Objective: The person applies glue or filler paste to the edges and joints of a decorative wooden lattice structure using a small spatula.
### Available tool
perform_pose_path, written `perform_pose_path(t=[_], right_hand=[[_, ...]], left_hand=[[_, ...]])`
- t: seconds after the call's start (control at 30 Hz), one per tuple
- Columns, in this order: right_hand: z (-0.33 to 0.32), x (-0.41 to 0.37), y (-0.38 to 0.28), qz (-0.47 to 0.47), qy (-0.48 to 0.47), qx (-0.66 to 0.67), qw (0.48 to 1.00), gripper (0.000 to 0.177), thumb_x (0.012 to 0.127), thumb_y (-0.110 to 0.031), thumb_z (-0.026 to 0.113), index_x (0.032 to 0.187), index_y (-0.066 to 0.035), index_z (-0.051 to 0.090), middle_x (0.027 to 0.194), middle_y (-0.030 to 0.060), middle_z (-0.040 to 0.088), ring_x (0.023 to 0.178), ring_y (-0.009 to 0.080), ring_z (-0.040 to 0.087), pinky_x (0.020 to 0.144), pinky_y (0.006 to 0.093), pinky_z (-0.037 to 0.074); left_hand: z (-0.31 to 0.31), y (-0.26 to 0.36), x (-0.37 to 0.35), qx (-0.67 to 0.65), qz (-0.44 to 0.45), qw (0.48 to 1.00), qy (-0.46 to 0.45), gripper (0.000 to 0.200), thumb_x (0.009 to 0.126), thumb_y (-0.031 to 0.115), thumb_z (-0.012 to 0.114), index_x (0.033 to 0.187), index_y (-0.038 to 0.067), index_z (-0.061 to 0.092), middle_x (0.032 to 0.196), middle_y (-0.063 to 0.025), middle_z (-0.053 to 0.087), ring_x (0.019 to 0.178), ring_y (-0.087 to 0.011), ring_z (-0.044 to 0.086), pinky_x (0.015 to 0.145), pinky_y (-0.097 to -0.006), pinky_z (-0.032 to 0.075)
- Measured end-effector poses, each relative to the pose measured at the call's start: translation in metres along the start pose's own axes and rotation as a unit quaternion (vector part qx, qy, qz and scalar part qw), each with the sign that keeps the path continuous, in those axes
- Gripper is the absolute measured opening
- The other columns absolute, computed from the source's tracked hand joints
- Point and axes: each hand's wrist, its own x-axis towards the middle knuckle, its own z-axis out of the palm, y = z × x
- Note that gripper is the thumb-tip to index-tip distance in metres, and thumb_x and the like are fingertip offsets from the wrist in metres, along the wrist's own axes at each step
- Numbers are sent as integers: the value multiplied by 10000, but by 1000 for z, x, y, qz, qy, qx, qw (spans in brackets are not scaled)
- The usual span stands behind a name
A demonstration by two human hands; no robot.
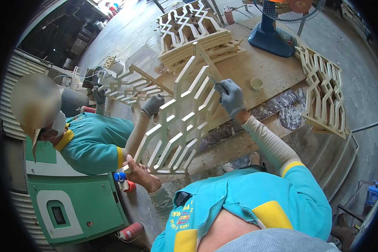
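Note:
A pale wooden lattice panel (181, 115) with zigzag slats is tilted up in front of me, above the workbench. Bare fingers of my left hand (143, 174) are closed around its lower left corner. My right hand (231, 97), in a grey glove, is closed on a thin narrow tool (214, 80) whose tip meets the panel's upper right edge; the glove covers most of the tool. A small round cup (256, 84) stands on the bench to the right of that hand.
At left, a co-worker (97, 138) in grey gloves handles another lattice panel (134, 89). Stacked panels (189, 29) sit at the bench's far end. A blue fan (271, 35) stands near more panels (323, 90) at right. A green machine (77, 206) is at lower left.

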Motion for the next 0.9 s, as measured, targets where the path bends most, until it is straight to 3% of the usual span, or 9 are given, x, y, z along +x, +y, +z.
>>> perform_pose_path(t=[0.2,0.5,0.7,0.8,0.9], right_hand=[[26,-1,23,9,-36,45,998,81,873,-122,625,850,-45,625,815,139,586,743,355,591,645,406,458],[32,10,25,37,-161,110,980,91,869,-125,629,844,-38,627,773,137,569,676,317,579,610,391,449],[27,16,20,-52,-191,83,977,71,852,-119,657,860,-49,646,771,126,577,676,303,584,599,380,443],[6,19,-3,-61,-152,58,985,42,844,-82,657,881,-63,662,774,120,582,674,300,583,607,384,453],[-18,23,-23,-124,-56,-71,988,174,819,-43,647,971,-105,706,789,93,576,691,267,589,615,380,467]], left_hand=[[-5,-18,18,1,-8,1000,-15,224,900,299,676,795,146,550,498,74,389,371,-8,318,339,-196,254],[-2,-21,28,22,-46,999,-11,229,910,317,666,828,129,565,485,68,379,363,-19,320,340,-203,262],[-5,-26,29,20,-34,999,-11,256,905,336,674,826,120,562,490,69,375,376,-20,321,360,-199,264],[-2,-18,19,16,-29,999,-13,261,908,332,666,802,125,548,507,72,377,397,-17,329,381,-193,265],[-1,-10,6,7,-18,1000,-1,264,901,320,675,786,133,530,542,76,383,436,-10,339,406,-184,269]])
